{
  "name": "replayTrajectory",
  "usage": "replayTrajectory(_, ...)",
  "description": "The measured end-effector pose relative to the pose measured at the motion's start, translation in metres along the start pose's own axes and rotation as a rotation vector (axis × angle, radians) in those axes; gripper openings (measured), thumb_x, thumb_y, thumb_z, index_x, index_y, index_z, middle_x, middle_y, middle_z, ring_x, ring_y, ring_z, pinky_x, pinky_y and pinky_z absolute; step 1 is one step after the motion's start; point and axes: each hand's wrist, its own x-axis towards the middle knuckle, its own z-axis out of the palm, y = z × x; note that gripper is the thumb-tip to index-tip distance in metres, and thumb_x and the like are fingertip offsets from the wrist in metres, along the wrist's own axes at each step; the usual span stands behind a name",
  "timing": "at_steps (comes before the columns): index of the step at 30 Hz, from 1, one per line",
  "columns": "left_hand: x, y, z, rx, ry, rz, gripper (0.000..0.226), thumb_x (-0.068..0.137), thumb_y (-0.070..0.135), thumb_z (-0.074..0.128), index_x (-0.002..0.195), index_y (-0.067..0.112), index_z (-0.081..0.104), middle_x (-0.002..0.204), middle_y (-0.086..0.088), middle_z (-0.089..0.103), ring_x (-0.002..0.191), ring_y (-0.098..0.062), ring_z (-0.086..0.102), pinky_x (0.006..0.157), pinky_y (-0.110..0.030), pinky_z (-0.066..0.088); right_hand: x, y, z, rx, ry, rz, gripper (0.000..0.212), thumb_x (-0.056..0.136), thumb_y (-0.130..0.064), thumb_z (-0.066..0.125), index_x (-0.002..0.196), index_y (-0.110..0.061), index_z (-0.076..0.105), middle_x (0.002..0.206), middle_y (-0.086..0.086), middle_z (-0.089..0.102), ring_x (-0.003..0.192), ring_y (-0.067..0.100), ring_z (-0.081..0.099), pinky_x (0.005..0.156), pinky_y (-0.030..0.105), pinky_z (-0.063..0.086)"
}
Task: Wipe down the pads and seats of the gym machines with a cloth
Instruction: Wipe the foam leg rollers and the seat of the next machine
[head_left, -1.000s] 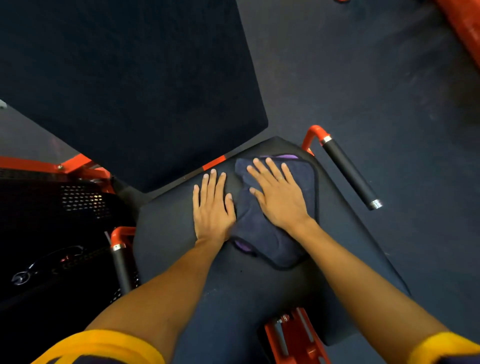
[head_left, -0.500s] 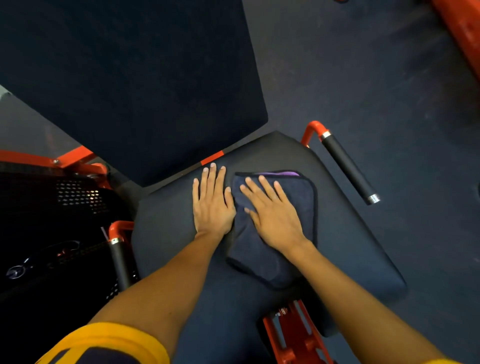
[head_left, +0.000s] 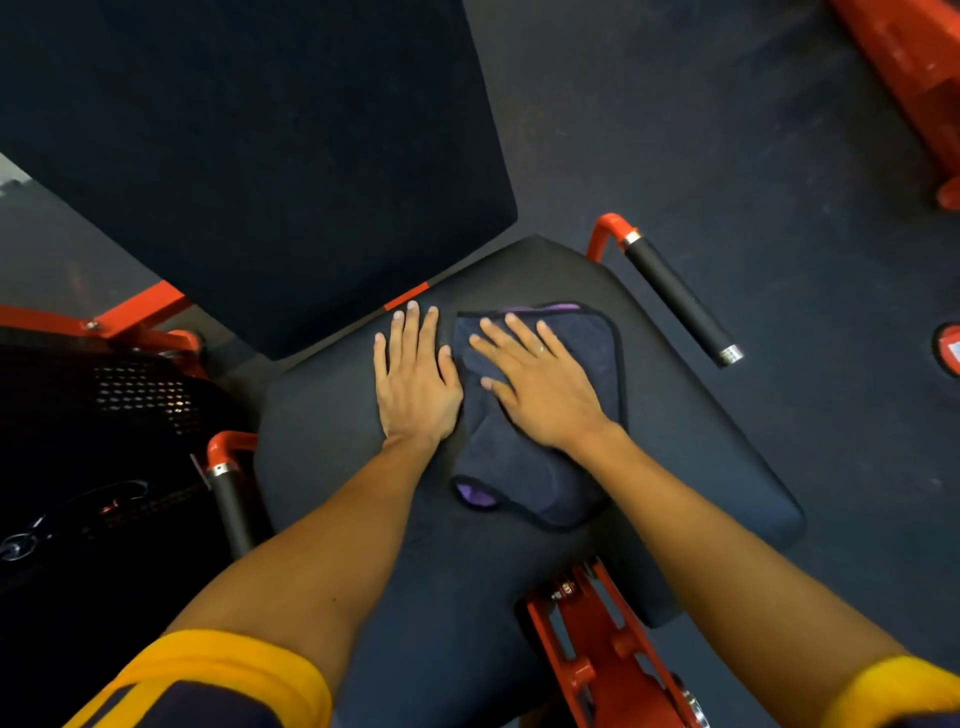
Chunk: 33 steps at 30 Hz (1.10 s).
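Head view: dark rubber gym floor (head_left: 727, 156) filling the upper right of the frame, orange machine parts poking in at the top right corner. A big dark back pad (head_left: 260, 156) is taking up the upper left. Below it the black seat (head_left: 701, 457) is sitting mid-frame on an orange frame (head_left: 597, 649), with a black grip handle (head_left: 680, 301) at its right side and another handle (head_left: 231, 499) at lower left.

The dark cloth (head_left: 524, 478) is lying flat on the seat, centre-right, with a purple underside peeking out at its lower left corner and along its top edge. The right hand (head_left: 545, 395) is pressing down on it, palm flat, fingers spread and straight, not gripping. The left hand (head_left: 415, 384) is resting flat on bare seat just beside the cloth's left edge, fingers straight and close together, likely bracing.

Change: over the last second the cloth and right hand are sliding a little toward the person and back up the seat, while the left hand is staying put. Reads as a back-and-forth wiping stroke under way.

Meaning for the task: the centre of the seat is getting covered; the seat's right and near edges and the back pad probably remain to be wiped.
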Motion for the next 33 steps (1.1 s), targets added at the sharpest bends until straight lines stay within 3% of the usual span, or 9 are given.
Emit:
replayTrajectory(5, 0.005, -0.005, 0.004, 0.013, -0.016, 0.015, 0.063, 0.1, 0.04, 0.014, 0.158, 0.018, 0.031, 0.166, -0.005, 0.025, 0.154, -0.02, 0.019, 0.126, -0.046, 0.012, 0.055, -0.001, -0.017, 0.09, -0.04, 0.145, 0.07, 0.103, -0.062, 0.037, 0.163, -0.03, 0.018, 0.171, -0.008, 0.005, 0.158, 0.016, -0.005, 0.126, 0.041, -0.01)
replayTrajectory(8, 0.003, -0.004, 0.002, 0.019, -0.035, 0.022, 0.062, 0.102, 0.039, 0.012, 0.159, 0.02, 0.025, 0.168, -0.003, 0.018, 0.156, -0.018, 0.012, 0.127, -0.043, 0.005, 0.022, -0.016, -0.008, 0.137, -0.008, 0.101, 0.072, 0.101, -0.066, 0.035, 0.163, -0.032, 0.019, 0.171, -0.008, 0.007, 0.158, 0.016, -0.005, 0.126, 0.044, -0.011)
replayTrajectory(11, 0.003, -0.003, 0.0, 0.006, -0.029, 0.002, 0.053, 0.108, 0.032, 0.024, 0.16, 0.021, 0.021, 0.169, -0.001, 0.013, 0.156, -0.016, 0.006, 0.127, -0.041, 0.002, -0.016, -0.01, 0.004, 0.033, 0.01, 0.021, 0.082, 0.095, -0.071, 0.043, 0.163, -0.033, 0.019, 0.171, -0.007, 0.008, 0.158, 0.018, -0.001, 0.127, 0.047, -0.007)
replayTrajectory(15, 0.003, -0.004, -0.002, -0.007, -0.059, 0.023, 0.055, 0.109, 0.032, 0.027, 0.161, 0.019, 0.017, 0.169, -0.002, 0.009, 0.156, -0.016, 0.003, 0.127, -0.04, -0.001, -0.001, 0.011, -0.007, 0.004, 0.039, 0.171, 0.069, 0.1, -0.055, 0.046, 0.162, -0.037, 0.021, 0.172, -0.002, 0.006, 0.159, 0.023, 0.0, 0.126, 0.046, -0.006)
replayTrajectory(18, -0.001, -0.008, -0.003, 0.015, -0.102, 0.052, 0.056, 0.11, 0.033, 0.024, 0.162, 0.018, 0.009, 0.17, -0.002, 0.002, 0.156, -0.016, -0.002, 0.126, -0.038, -0.005, 0.008, -0.017, -0.003, 0.025, 0.07, 0.263, 0.061, 0.105, -0.041, 0.041, 0.162, -0.034, 0.022, 0.172, -0.001, 0.008, 0.158, 0.026, 0.0, 0.125, 0.047, -0.006)
replayTrajectory(22, -0.027, -0.022, -0.007, 0.043, -0.119, 0.111, 0.063, 0.106, 0.024, 0.033, 0.162, 0.016, 0.004, 0.17, -0.002, -0.002, 0.156, -0.016, -0.003, 0.126, -0.037, -0.007, -0.037, -0.054, 0.019, 0.083, 0.077, 0.095, 0.057, 0.105, -0.028, 0.042, 0.16, -0.031, 0.029, 0.17, -0.004, 0.018, 0.158, 0.024, 0.009, 0.126, 0.045, 0.0)
replayTrajectory(25, -0.048, -0.028, -0.013, 0.008, -0.08, 0.12, 0.058, 0.108, 0.024, 0.03, 0.162, 0.016, 0.011, 0.17, -0.002, 0.005, 0.156, -0.016, 0.002, 0.126, -0.036, -0.004, -0.062, -0.036, 0.019, 0.058, 0.099, 0.074, 0.055, 0.105, -0.035, 0.047, 0.158, -0.029, 0.035, 0.169, -0.001, 0.022, 0.157, 0.024, 0.013, 0.126, 0.045, 0.002)
replayTrajectory(28, -0.064, -0.03, -0.017, -0.005, -0.089, 0.105, 0.056, 0.109, 0.029, 0.026, 0.162, 0.017, 0.012, 0.17, -0.001, 0.005, 0.156, -0.015, 0.002, 0.127, -0.035, -0.004, -0.051, -0.017, 0.005, 0.043, 0.098, 0.272, 0.056, 0.106, -0.043, 0.042, 0.16, -0.03, 0.03, 0.171, 0.0, 0.012, 0.158, 0.024, 0.005, 0.127, 0.045, -0.002)
replayTrajectory(33, -0.091, -0.043, -0.021, -0.012, -0.09, 0.114, 0.054, 0.11, 0.026, 0.024, 0.162, 0.016, 0.011, 0.17, -0.002, 0.005, 0.156, -0.015, 0.0, 0.126, -0.034, -0.006, -0.044, -0.073, 0.01, 0.129, 0.015, 0.353, 0.056, 0.107, -0.042, 0.037, 0.161, -0.029, 0.027, 0.172, -0.003, 0.01, 0.158, 0.025, -0.001, 0.126, 0.05, -0.005)
